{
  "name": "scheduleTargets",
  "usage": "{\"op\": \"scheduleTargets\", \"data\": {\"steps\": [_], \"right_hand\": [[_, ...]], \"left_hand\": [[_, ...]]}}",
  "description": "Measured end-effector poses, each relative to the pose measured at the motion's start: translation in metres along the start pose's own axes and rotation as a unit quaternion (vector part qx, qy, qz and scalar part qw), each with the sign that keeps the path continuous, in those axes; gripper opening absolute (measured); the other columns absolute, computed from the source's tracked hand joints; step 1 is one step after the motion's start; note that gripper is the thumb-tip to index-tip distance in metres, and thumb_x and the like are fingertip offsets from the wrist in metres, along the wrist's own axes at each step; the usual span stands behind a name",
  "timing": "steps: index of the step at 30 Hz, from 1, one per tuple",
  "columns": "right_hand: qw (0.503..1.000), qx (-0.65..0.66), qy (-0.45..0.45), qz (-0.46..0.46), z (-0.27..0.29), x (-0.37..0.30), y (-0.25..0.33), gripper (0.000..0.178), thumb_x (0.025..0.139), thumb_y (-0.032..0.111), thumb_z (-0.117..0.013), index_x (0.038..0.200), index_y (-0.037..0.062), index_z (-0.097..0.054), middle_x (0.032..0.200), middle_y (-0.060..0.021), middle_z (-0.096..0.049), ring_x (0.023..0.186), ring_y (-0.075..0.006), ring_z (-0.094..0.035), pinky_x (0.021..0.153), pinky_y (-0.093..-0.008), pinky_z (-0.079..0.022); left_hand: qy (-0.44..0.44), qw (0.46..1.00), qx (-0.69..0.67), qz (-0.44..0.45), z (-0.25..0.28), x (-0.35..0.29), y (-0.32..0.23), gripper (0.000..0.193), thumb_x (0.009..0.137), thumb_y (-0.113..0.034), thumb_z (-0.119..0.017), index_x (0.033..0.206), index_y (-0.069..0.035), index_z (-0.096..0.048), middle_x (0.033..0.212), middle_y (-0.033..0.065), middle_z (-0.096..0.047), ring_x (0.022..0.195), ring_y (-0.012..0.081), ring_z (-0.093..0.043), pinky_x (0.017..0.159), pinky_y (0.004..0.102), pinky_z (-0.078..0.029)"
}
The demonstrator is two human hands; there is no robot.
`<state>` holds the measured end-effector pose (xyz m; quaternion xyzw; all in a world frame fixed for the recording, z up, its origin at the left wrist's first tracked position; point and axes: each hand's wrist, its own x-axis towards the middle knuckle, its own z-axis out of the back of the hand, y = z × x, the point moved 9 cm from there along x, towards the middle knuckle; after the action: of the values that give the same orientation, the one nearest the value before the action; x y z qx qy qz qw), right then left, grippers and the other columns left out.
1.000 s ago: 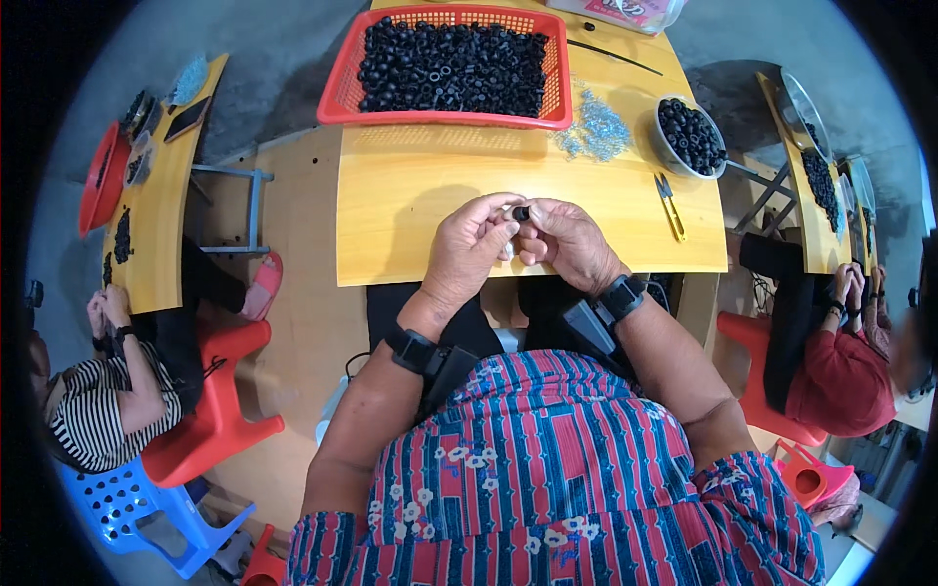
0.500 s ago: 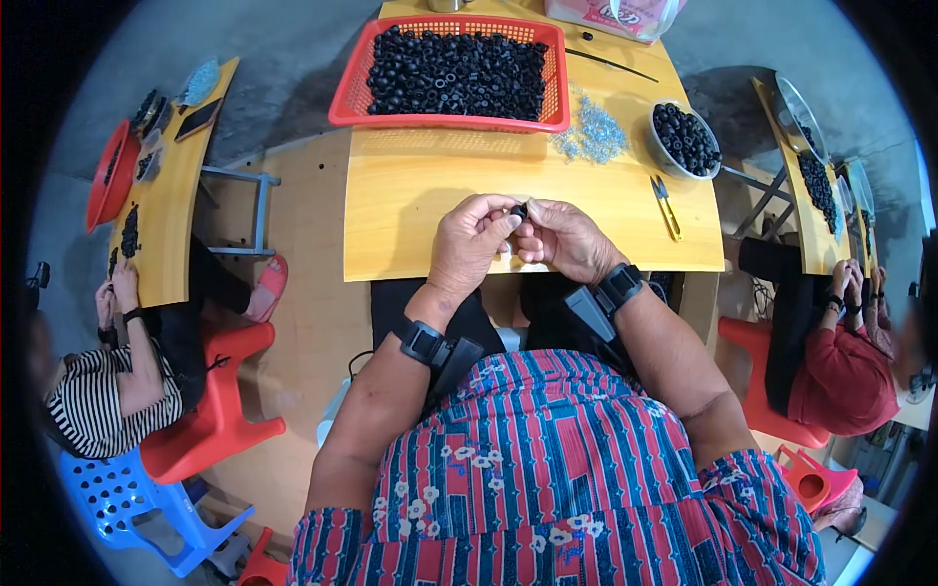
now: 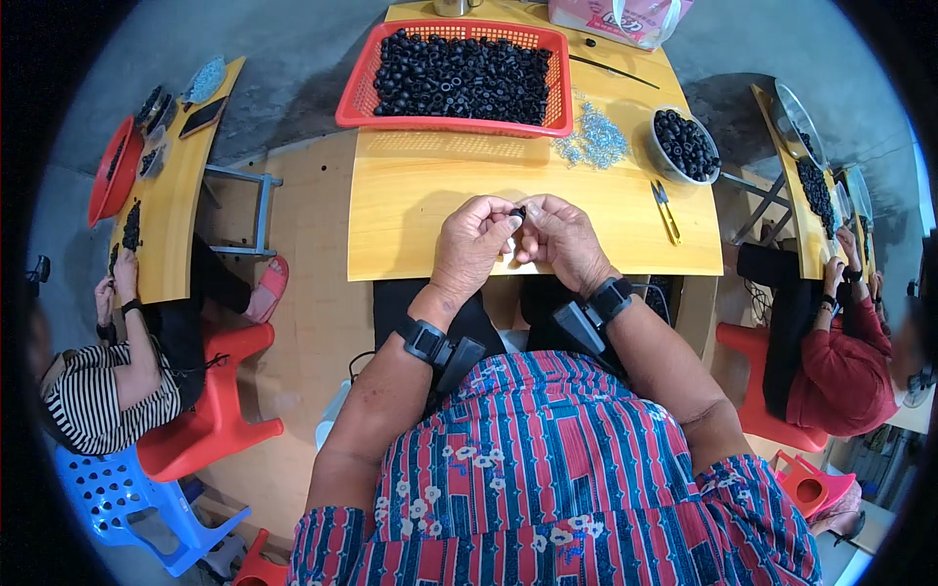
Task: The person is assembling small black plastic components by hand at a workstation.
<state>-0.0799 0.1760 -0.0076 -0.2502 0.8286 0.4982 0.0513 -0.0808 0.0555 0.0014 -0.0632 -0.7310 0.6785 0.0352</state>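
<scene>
Over the near edge of the yellow table, my left hand (image 3: 473, 244) pinches a small black round piece (image 3: 518, 212) between thumb and fingers. My right hand (image 3: 562, 240) meets it from the other side, thumb and forefinger closed at the same piece; anything else in that pinch is too small to make out. Beyond my hands, a red basket (image 3: 347, 107) holds many similar black pieces (image 3: 459, 78), some ring-shaped. To its right lies a loose heap of small clear bluish bits (image 3: 594, 139). A round tub (image 3: 657, 156) of black pieces stands at the right edge.
Yellow-handled thread snips (image 3: 668, 215) lie right of my hands on the yellow table (image 3: 410, 176). Behind them are a thin black rod (image 3: 616, 70), a pink-and-white bag (image 3: 620, 18) and a metal cup (image 3: 452, 7). People work at side tables left and right.
My right hand has shifted slightly toward the left one, its fingers drawn closer to the black piece. The view has moved a little. At the right table, a co-worker's hand has reached forward.
</scene>
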Motion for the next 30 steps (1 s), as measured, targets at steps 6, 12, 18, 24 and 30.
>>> {"op": "scheduleTargets", "data": {"steps": [6,12,18,24,30], "right_hand": [[0.982,-0.12,-0.117,0.083,0.013,-0.005,0.013,0.018,0.093,0.013,-0.062,0.101,-0.0017,-0.069,0.076,-0.0062,-0.065,0.06,-0.0104,-0.058,0.058,-0.0252,-0.054],[0.922,-0.327,-0.14,0.156,0.0,-0.011,0.039,0.014,0.089,0.009,-0.064,0.091,-0.003,-0.071,0.075,-0.0051,-0.068,0.056,-0.0088,-0.059,0.055,-0.0217,-0.05],[0.937,-0.289,-0.147,0.127,0.004,-0.009,0.033,0.011,0.088,0.006,-0.064,0.089,-0.004,-0.069,0.073,-0.0041,-0.067,0.057,-0.0079,-0.058,0.055,-0.0214,-0.049],[0.955,-0.209,-0.149,0.151,0.002,-0.009,0.025,0.01,0.09,0.005,-0.062,0.088,-0.0037,-0.067,0.075,-0.0038,-0.066,0.059,-0.0081,-0.059,0.057,-0.022,-0.05],[0.952,-0.213,-0.137,0.172,0.004,-0.009,0.025,0.01,0.09,0.004,-0.061,0.089,-0.0033,-0.068,0.075,-0.0039,-0.066,0.061,-0.0084,-0.06,0.059,-0.0223,-0.051]], "left_hand": [[0.0,1.0,-0.009,-0.012,-0.003,-0.001,-0.002,0.01,0.091,-0.006,-0.063,0.098,0.001,-0.062,0.083,0.0013,-0.062,0.067,0.0045,-0.057,0.058,0.0193,-0.049],[-0.019,0.999,0.031,0.003,-0.002,-0.005,-0.008,0.007,0.09,-0.004,-0.063,0.095,0.001,-0.06,0.078,0.0005,-0.061,0.063,0.0044,-0.057,0.058,0.0195,-0.05],[-0.041,0.999,0.021,-0.006,0.0,-0.005,-0.004,0.007,0.089,-0.002,-0.064,0.092,0.001,-0.058,0.074,0.0009,-0.06,0.06,0.0053,-0.058,0.056,0.0199,-0.05],[-0.015,0.999,-0.01,0.03,0.001,-0.003,-0.003,0.009,0.09,-0.005,-0.064,0.094,0.001,-0.059,0.076,0.0025,-0.061,0.061,0.0066,-0.059,0.055,0.0206,-0.05],[0.016,0.997,-0.062,0.052,0.0,-0.001,0.002,0.01,0.09,-0.006,-0.064,0.095,0.001,-0.06,0.076,0.0032,-0.062,0.062,0.008,-0.059,0.057,0.0208,-0.05]]}}
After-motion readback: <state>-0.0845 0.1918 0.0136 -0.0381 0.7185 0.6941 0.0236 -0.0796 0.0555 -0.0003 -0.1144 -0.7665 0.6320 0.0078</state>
